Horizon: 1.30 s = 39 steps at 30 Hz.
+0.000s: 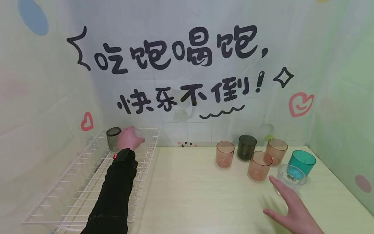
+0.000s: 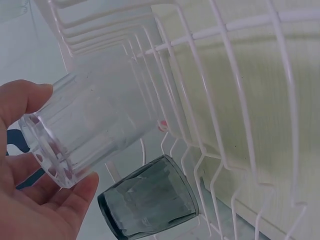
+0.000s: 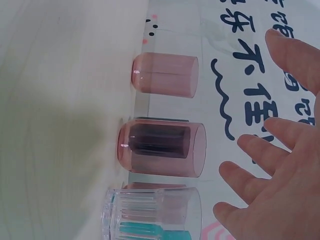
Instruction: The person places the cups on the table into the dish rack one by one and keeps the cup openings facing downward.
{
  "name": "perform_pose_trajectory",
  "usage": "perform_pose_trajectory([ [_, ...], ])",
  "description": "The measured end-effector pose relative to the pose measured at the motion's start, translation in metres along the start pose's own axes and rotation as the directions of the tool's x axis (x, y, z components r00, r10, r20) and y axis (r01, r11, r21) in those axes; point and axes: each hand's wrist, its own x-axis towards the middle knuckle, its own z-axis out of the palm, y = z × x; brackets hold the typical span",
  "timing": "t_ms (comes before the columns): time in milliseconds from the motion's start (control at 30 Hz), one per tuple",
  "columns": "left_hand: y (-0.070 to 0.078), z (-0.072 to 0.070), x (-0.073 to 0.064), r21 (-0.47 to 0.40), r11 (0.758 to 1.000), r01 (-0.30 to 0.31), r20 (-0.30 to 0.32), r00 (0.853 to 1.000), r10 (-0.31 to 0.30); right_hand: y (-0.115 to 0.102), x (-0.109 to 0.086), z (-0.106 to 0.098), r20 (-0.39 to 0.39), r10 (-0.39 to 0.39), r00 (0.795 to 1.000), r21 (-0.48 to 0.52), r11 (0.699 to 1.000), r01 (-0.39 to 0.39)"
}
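My left hand [image 1: 128, 139] is over the far end of the white wire rack [image 1: 73, 206]. Its thumb and fingers hold a clear cup [image 2: 95, 110] around the thick base, with the mouth down among the wires. Beside that cup, a dark grey cup [image 2: 150, 202] stands in the rack. At the right, my right hand [image 1: 295, 208] hovers with fingers spread and nothing in it. Nearest to it is another clear cup [image 1: 292, 177], upright on the table. Pink cups [image 1: 260, 167], a dark grey cup [image 1: 246, 149] and a teal cup [image 1: 305, 161] stand behind.
The rack runs along the table's left side, its wire edges raised. A printed cloth [image 1: 181, 81] with black lettering hangs behind the pale table [image 1: 187, 195]. More cloth [image 1: 347, 130] borders the right side. Bare tabletop lies between rack and cups.
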Motion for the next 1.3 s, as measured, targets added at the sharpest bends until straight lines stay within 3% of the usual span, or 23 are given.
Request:
perform_pose_trajectory([
  [367,0.008,0.004,0.002,0.043,0.999,0.010,0.066,0.998,-0.013,0.003,-0.002,-0.002,-0.057,-0.039,0.998,0.009,0.999,0.039],
  [967,0.014,0.022,0.016,0.013,0.995,-0.097,0.024,0.995,0.097,0.003,-0.002,-0.003,-0.068,-0.055,0.996,-0.005,0.998,0.055],
  [1300,0.012,0.011,0.015,0.024,0.988,-0.154,0.097,0.984,0.151,0.007,0.003,-0.006,-0.124,-0.144,0.982,-0.013,0.990,0.144],
])
